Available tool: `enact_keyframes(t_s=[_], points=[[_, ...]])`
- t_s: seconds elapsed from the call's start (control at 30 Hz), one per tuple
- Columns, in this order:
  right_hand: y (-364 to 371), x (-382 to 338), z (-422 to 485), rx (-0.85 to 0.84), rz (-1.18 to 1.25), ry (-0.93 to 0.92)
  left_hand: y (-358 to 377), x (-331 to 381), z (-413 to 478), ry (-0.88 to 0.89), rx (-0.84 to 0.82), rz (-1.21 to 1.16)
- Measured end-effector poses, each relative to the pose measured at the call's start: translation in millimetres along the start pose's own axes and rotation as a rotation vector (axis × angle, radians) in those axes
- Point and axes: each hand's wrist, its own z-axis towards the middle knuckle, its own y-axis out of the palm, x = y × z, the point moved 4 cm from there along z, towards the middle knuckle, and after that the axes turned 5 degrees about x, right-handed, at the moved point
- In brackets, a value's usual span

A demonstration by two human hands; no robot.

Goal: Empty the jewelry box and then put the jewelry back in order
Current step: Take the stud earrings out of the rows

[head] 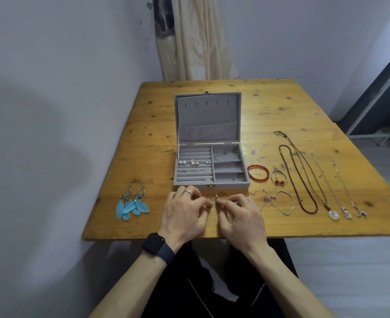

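Left hand, right hand pinch earring, jewelry box beyond (open)

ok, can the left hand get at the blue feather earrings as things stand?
Probably yes. The feather earrings lie on the table left of the left hand, only bare wood between. But it and the right hand pinch a small silver piece, which would need setting down first.

Bare table left of the jewelry box; necklaces and bracelets crowd its right.
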Motion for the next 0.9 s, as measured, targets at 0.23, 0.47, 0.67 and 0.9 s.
enact_keyframes(t_s=[0.23, 0.47, 0.67, 0.9], points=[[-2, 1, 1, 0.029, 0.076, 0.025, -2, 2, 2, -0.047, 0.087, -0.023], [-1, -2, 0, 0.010, 0.018, 0.001, 8, 5, 6, -0.045, 0.045, -0.020], [-1, -2, -1, 0.023, 0.032, 0.014, 11, 6, 8, -0.068, 0.061, -0.037], [-6, -5, 1, 0.013, 0.084, 0.033, 3, -4, 9, -0.079, 0.086, -0.073]])
